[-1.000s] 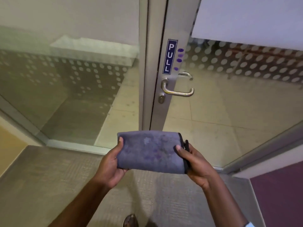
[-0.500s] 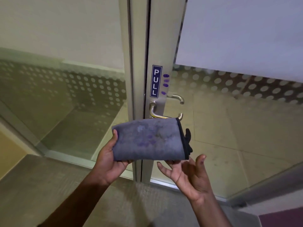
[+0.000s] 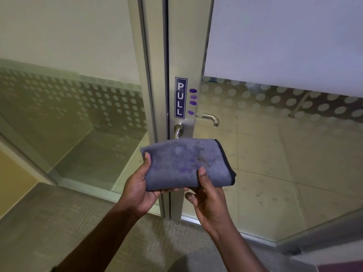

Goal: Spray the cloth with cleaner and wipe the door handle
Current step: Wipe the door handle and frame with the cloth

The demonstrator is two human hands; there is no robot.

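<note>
Both hands are up in front of the door, and between them sits the folded grey-blue cloth [image 3: 186,163], held flat with its dark-trimmed edge to the right. Left hand [image 3: 140,190] cups the cloth's left end, thumb pressed on top, fingers curled underneath. Right hand [image 3: 209,195] pinches the lower edge near the middle, thumb on the top face, fingers tucked below, so both are closed on the fabric. Purple smudges and dark specks show on the cloth's upper face. Directly behind it, the door handle [image 3: 178,130] is mostly hidden: only its round base and the bend of the lever peek out above the cloth, and whether cloth and lever touch cannot be told. Above the handle is a blue PULL sign [image 3: 180,97], with four purple marks [image 3: 192,102] just beside it on the metal door frame [image 3: 188,46].
</note>
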